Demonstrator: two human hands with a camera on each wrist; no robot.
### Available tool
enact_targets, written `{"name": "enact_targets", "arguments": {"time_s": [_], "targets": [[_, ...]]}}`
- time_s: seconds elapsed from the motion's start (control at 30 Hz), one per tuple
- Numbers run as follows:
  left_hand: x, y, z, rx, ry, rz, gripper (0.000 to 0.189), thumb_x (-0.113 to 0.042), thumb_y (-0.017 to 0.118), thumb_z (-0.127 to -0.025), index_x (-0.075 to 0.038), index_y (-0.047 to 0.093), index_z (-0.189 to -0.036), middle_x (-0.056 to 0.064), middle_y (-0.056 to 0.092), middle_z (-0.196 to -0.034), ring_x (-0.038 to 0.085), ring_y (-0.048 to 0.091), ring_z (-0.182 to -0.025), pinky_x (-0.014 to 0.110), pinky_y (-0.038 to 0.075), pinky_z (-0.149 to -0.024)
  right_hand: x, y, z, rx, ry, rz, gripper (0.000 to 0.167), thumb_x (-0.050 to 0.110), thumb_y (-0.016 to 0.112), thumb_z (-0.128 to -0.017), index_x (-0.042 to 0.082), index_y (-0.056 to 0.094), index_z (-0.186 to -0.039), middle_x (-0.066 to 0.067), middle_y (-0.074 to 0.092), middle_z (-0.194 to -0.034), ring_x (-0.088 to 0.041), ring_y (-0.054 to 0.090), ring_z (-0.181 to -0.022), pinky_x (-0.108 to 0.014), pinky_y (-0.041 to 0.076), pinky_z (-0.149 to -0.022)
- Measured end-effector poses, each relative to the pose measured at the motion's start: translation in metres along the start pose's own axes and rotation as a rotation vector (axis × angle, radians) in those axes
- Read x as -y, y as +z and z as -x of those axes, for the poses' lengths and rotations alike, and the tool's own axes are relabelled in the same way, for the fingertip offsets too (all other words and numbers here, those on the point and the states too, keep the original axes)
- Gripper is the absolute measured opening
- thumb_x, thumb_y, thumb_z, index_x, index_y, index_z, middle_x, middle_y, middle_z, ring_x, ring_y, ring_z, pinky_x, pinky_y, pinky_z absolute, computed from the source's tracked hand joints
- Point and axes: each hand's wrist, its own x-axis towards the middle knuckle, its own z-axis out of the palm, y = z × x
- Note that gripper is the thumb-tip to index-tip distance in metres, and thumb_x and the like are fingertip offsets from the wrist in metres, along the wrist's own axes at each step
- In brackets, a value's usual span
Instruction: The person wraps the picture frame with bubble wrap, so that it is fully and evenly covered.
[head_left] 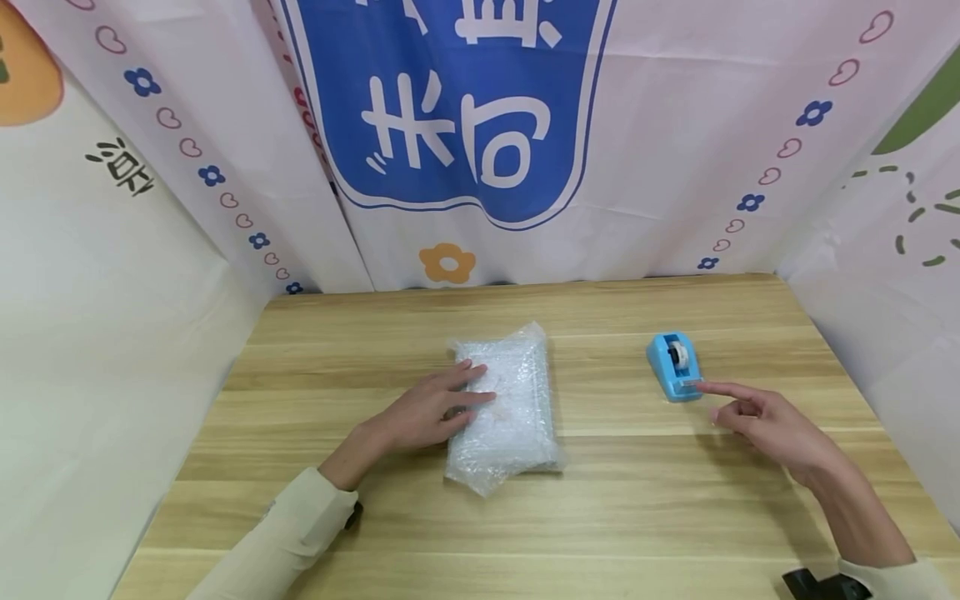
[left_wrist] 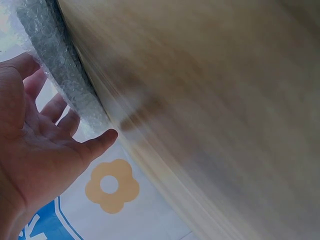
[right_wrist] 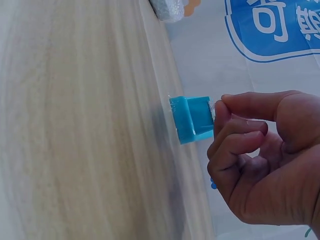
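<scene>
A flat package in clear bubble wrap point(head_left: 513, 408) lies on the wooden table in the head view. My left hand point(head_left: 435, 408) rests on its left side, fingers spread across the top. From the left wrist, the left hand point(left_wrist: 45, 125) touches the edge of the bubble wrap point(left_wrist: 60, 60). To the right stands a blue tape dispenser point(head_left: 667, 367) with a small roll inside. My right hand point(head_left: 772, 429) touches its front end with an outstretched index finger. The right wrist view shows the right hand point(right_wrist: 265, 155) at the toothed cutter of the dispenser point(right_wrist: 192, 120), other fingers bent.
Wood-grain tabletop point(head_left: 622, 517) surrounds both things. A printed cloth backdrop point(head_left: 660, 183) hangs behind the table's far edge, with pale cloth walls at left point(head_left: 112, 333) and right point(head_left: 885, 308).
</scene>
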Motion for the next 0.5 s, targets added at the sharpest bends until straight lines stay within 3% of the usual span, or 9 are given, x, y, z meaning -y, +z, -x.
{"name": "enact_targets", "arguments": {"time_s": [0.5], "targets": [[0.002,0.002,0.001,-0.002,-0.006,-0.006,0.042,-0.030,0.057,-0.112,-0.023,0.061,-0.154,0.010,0.035,-0.175,0.035,0.023,-0.167,0.060,0.028,-0.132,-0.012,0.001,-0.004,0.025,-0.012,-0.001,0.055,0.023,0.061,-0.111,0.014,0.046,-0.164,0.002,0.045,-0.076,-0.016,0.046,-0.062,-0.035,0.043,-0.055]]}}
